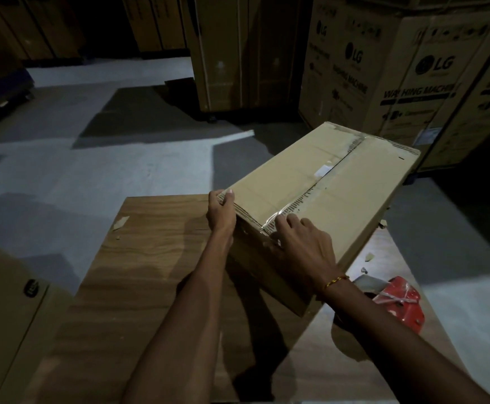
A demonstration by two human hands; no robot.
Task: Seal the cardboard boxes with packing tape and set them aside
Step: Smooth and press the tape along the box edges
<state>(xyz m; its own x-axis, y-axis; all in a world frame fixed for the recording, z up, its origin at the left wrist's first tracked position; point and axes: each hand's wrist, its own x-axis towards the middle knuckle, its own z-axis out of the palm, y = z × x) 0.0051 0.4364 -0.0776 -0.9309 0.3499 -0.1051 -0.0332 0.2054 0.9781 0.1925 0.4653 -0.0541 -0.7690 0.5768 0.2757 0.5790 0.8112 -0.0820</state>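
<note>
Box mid-frame looks stiff and light; we pinch its near-left corner with left hand, right hand flat, fingers pressing tape. Lift by bottom edges.

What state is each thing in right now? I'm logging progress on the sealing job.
cardboard box: flaps closed, lying on the wooden table, clear tape along part of the centre seam.
left hand: grips the box's near corner.
right hand: fingers flat, pressing tape at the seam's near end.
tape dispenser: red, set down on the table, unheld.
wooden table: bears the box.
</note>
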